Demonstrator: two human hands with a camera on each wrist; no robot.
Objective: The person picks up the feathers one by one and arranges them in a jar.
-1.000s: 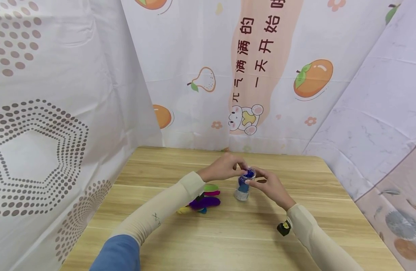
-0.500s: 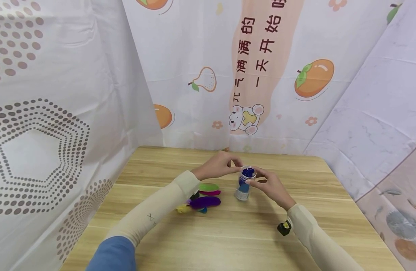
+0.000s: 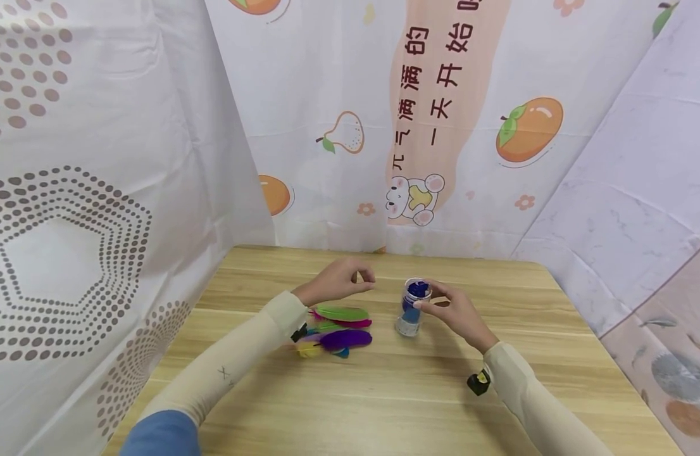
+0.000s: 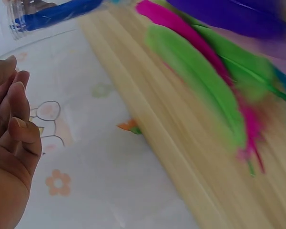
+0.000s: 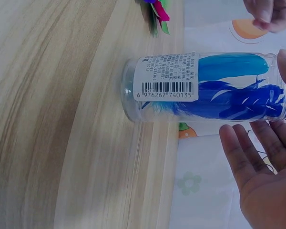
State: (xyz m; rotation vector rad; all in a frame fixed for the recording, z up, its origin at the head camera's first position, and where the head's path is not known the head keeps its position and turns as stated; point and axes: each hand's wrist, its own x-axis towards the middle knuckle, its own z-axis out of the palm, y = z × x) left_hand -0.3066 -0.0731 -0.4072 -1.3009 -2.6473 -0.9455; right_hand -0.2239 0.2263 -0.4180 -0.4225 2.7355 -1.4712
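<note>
A clear plastic jar point(image 3: 408, 326) with a white barcode label point(image 5: 167, 78) stands upright on the wooden table. Dark blue and lighter blue feathers point(image 5: 238, 98) are inside it, bunched up to the mouth. My right hand point(image 3: 457, 315) holds the jar near its rim, thumb on one side and fingers on the other. To the left, my left hand point(image 3: 340, 280) hovers with loosely bent fingers and nothing in them. Below it lies a pile of loose feathers: a light green feather point(image 3: 343, 313), a magenta feather point(image 4: 190, 36), a purple feather point(image 3: 345, 340), plus yellow and blue ones.
The wooden table point(image 3: 350, 405) reaches back to a printed curtain point(image 3: 327, 215), with hanging cloths on both sides. A small black device point(image 3: 478, 382) sits at my right wrist and another black device point(image 3: 299, 333) at my left.
My left hand has let go of the blue feather at the jar's mouth and moved left, over the loose feathers. My right hand and the jar have stayed in place.
</note>
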